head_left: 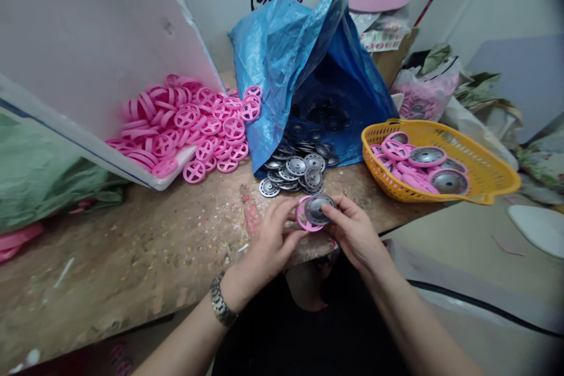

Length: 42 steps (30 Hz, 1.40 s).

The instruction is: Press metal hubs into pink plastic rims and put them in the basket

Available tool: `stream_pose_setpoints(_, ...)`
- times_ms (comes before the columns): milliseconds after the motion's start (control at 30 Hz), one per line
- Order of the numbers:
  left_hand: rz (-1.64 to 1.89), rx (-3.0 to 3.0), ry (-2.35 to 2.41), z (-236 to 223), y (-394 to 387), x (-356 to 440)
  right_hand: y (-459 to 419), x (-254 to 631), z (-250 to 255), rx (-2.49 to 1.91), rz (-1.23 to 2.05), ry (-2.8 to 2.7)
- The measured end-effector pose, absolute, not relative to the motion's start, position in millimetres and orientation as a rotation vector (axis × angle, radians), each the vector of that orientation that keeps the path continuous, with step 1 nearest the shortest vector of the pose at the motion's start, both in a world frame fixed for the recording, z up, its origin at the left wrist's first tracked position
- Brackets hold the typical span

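Observation:
My left hand (281, 224) grips a pink plastic wheel ring (304, 220) by its edge, close to the front edge of the workbench. Pinched in my right hand (349, 224) is a silver-grey hubcap disc (318, 210), tilted and overlapping the right side of the ring. Whether the two parts are joined I cannot tell. Just beyond my hands, a heap of grey hubcap discs (296, 165) spills from the mouth of a blue plastic bag (275, 70). A pile of pink wheel rings (211, 124) lies to the left of the bag.
A white box (101, 29) lies tipped on the left with pink rings pouring out. At the right edge of the wooden workbench (176, 235) stands a yellow basket (489, 179) holding pink rings with grey discs. Behind it sits a clear bag (429, 91) of pink parts.

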State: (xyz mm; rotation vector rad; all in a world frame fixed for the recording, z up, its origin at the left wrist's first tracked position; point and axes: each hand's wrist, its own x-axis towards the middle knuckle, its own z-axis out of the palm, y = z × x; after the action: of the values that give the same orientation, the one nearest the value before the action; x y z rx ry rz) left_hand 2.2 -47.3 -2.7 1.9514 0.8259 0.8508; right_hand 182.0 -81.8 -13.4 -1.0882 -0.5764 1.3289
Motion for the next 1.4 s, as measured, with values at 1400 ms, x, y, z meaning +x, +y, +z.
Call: stream_pose_setpoints(1400,0.588,1.594,0.860,1.9,-56.0,21.1,-95.7,181.5,-7.9,-1.247,1.225,-0.927)
